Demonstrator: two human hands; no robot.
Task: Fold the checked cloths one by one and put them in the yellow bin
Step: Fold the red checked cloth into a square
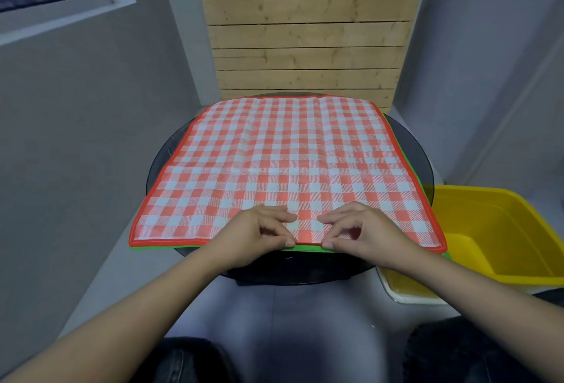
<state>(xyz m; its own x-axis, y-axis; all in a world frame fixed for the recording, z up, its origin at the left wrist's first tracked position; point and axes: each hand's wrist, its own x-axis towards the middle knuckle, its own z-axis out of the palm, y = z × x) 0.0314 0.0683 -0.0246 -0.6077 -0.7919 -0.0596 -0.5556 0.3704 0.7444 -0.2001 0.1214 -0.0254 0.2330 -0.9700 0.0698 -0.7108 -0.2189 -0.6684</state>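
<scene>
Fingers of left hand [259, 231] and right hand [357, 230] curled, pinching near hem of red checked cloth [283, 162]. Thin woven square, red binding, spread flat on round dark table [158, 165] over green-edged cloth [305, 248]. Yellow plastic bin [500, 236] just right.

No writing, label, brand mark, number or sign can be read anywhere in this view. The red checked cloth [283, 165] under both hands carries only its woven check pattern and a plain red border (no tag or print shows on it), and the yellow bin [500, 230] just to the right of the right hand has bare walls with no lettering.
</scene>
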